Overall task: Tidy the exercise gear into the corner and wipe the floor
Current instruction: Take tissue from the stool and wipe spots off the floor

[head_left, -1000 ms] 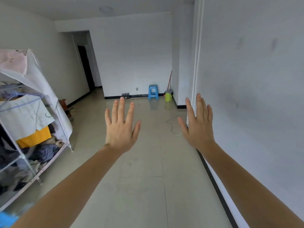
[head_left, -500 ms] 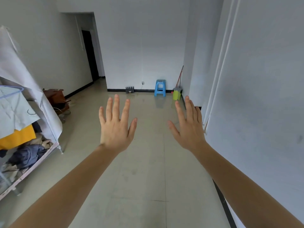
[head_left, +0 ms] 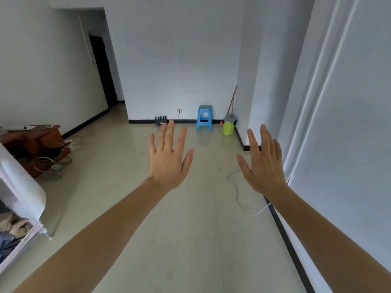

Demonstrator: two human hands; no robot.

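Ahead, left hand and right hand, fingers spread, grasp nothing — white cable loops on floor beside right wall; blue stool, green bin stand far off.

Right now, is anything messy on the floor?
Yes. A white cable lies loose in a curve on the floor beside the right wall, below the right hand, where someone could trip. More wires tangle by the brown cabinet at left.
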